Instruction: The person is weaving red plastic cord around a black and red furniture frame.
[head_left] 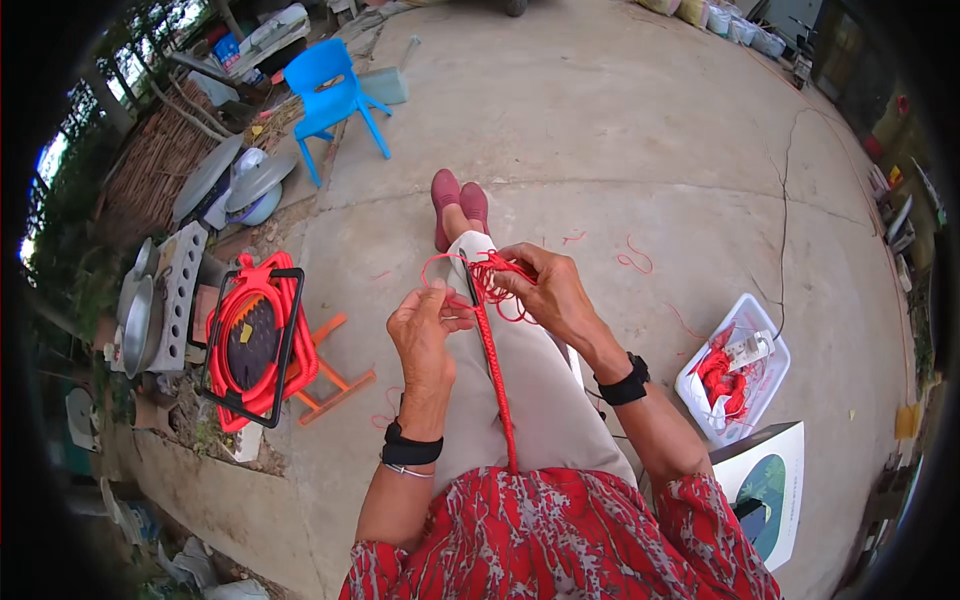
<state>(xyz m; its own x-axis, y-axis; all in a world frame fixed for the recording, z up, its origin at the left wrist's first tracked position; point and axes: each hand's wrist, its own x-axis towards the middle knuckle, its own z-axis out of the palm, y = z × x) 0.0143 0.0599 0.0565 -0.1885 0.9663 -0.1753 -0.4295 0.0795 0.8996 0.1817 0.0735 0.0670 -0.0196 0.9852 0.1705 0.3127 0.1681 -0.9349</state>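
A red braided cord (497,385) lies along my lap, from my shirt hem up to my hands above the knees. At its far end, loose red strands spread out in a tangle. My left hand (428,332) is closed in a pinch on a thin red string (428,264), which arcs over toward the tangle. Fingers of my right hand (555,295) are closed on the bundle of red strands (492,272) at the braid's end. A dark strip shows beside the upper part of the braid; I cannot make out what it is.
To the right stand a white plastic basket (686,388) with red cord in it and a white box (790,480). A reel of thick red hose (283,375) is at the left, a blue chair (330,92) farther off. Red string scraps (636,260) lie on the concrete.
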